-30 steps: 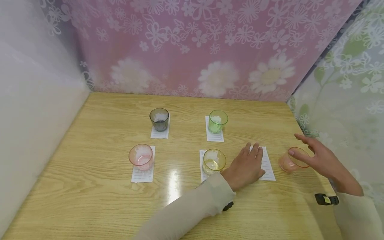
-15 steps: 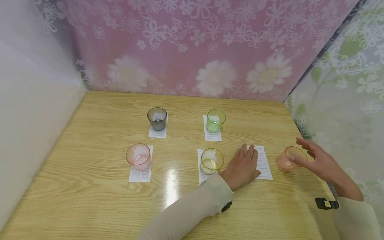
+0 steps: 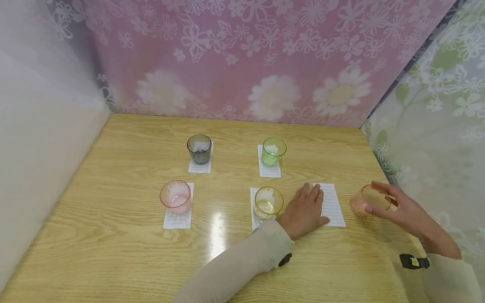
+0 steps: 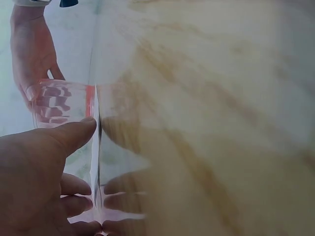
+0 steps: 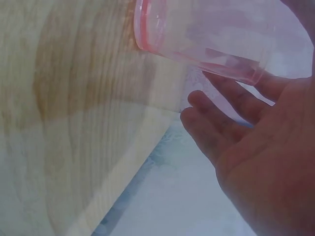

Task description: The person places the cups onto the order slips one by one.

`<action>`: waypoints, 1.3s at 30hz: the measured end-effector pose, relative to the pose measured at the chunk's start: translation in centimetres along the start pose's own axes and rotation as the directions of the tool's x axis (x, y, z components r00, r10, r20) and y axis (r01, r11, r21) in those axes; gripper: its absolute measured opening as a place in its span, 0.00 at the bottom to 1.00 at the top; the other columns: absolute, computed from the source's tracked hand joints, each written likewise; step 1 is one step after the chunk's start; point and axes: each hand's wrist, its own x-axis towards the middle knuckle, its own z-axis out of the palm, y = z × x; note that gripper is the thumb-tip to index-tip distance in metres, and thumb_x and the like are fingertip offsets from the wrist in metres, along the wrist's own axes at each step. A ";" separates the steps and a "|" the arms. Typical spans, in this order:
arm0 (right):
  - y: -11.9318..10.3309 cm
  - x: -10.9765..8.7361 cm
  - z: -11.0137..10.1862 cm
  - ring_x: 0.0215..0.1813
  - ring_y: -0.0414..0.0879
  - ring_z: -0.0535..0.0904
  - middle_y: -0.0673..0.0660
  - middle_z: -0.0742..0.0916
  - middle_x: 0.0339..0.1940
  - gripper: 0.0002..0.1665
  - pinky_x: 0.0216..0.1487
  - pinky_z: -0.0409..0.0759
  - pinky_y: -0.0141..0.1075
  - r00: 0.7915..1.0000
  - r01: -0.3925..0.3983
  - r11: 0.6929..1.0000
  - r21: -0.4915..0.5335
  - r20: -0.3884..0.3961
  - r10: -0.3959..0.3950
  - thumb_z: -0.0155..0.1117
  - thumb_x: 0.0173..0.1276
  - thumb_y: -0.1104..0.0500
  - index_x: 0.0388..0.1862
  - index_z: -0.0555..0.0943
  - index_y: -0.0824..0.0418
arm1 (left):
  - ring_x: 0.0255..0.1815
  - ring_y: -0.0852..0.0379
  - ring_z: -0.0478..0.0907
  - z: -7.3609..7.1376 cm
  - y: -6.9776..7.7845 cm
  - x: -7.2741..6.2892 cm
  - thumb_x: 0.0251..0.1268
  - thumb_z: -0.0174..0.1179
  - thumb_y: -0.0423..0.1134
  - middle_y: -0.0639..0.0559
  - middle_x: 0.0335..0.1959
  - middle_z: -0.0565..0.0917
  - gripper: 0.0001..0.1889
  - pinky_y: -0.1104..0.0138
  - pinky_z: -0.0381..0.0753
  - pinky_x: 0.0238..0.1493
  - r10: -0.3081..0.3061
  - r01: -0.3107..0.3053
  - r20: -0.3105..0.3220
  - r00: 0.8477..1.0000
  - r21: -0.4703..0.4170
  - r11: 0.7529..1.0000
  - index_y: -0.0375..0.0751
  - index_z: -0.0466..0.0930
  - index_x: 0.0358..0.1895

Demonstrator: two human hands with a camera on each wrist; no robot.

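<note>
In the head view my left hand (image 3: 305, 212) lies with outstretched fingers on a lined paper slip (image 3: 333, 206). The left wrist view shows the thumb and fingertips of that hand (image 4: 34, 172) along the paper's edge. To the right of the slip a clear orange drinking cup (image 3: 358, 203) stands on the table. My right hand (image 3: 407, 210) grips this cup near its rim, thumb on the near side and index finger on the far side. From the right wrist, the cup (image 5: 211, 34) shows with the lower fingers loosely bent beside it.
A yellow cup (image 3: 267, 206) stands close to my left wrist on its own slip. Pink (image 3: 177, 201), grey (image 3: 199, 153) and green (image 3: 273, 155) cups stand on slips further left and back. Walls enclose the wooden table (image 3: 113, 252) at back and sides.
My right hand's fingers and thumb, spread beside the orange cup before, have closed in on it. The left hand stays on the slip, and the other cups keep their places.
</note>
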 end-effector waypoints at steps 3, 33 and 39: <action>0.1 0.0 0.3 0.83 0.76 0.56 0.76 0.66 0.84 0.53 0.57 0.49 0.03 1.000 0.003 1.000 -0.003 -0.007 -0.003 0.70 0.80 0.53 0.92 0.51 0.59 | 0.92 0.49 0.53 0.1 0.0 0.0 0.81 0.53 0.70 0.55 0.91 0.58 0.45 0.63 0.56 0.90 -0.007 0.007 0.005 1.000 -0.007 1.000 0.47 0.57 0.89; -1.7 0.8 1.0 0.79 0.50 0.69 0.66 0.78 0.74 0.46 0.58 0.55 0.03 0.994 0.003 1.000 -0.019 -0.107 -0.005 0.75 0.77 0.49 0.85 0.65 0.60 | 0.92 0.57 0.52 -0.3 0.9 0.3 0.83 0.49 0.70 0.54 0.90 0.58 0.44 0.67 0.53 0.89 0.013 -0.013 0.048 0.999 0.009 1.000 0.46 0.58 0.89; -2.5 1.5 1.5 0.65 0.17 0.65 0.67 0.82 0.70 0.44 0.60 0.57 0.03 0.991 0.064 0.998 -0.013 -0.121 -0.065 0.77 0.75 0.53 0.82 0.69 0.62 | 0.92 0.57 0.53 -0.3 1.1 0.4 0.83 0.49 0.70 0.54 0.90 0.59 0.44 0.67 0.54 0.89 0.020 -0.021 0.029 0.999 0.031 0.999 0.46 0.58 0.89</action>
